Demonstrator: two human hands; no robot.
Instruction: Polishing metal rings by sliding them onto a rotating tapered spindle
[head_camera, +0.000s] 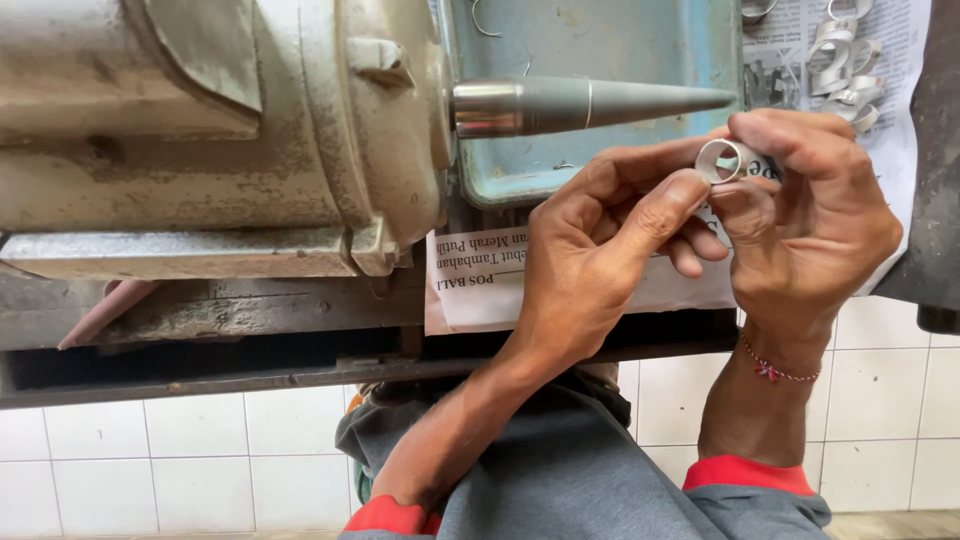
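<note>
- Left hand (590, 265) and right hand (815, 215) both pinch one small shiny metal ring (722, 160), fingers tight on it.
- The ring sits just under the grey pointed metal cone (590, 103) sticking out of the old motor (220, 130).
- More metal rings (845, 60) lie on newspaper (900, 40) at the top right corner.

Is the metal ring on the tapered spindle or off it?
Off: both hands hold the ring just below the spindle.

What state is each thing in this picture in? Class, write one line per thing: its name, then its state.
metal ring: open band, pinched between both hands.
left hand: closed on the metal ring.
right hand: closed on the metal ring.
tapered spindle: lying level, tip pointing right, bare; whether it spins cannot be told.
motor housing: worn and dirty.
pile of rings: loose on newspaper.
</note>
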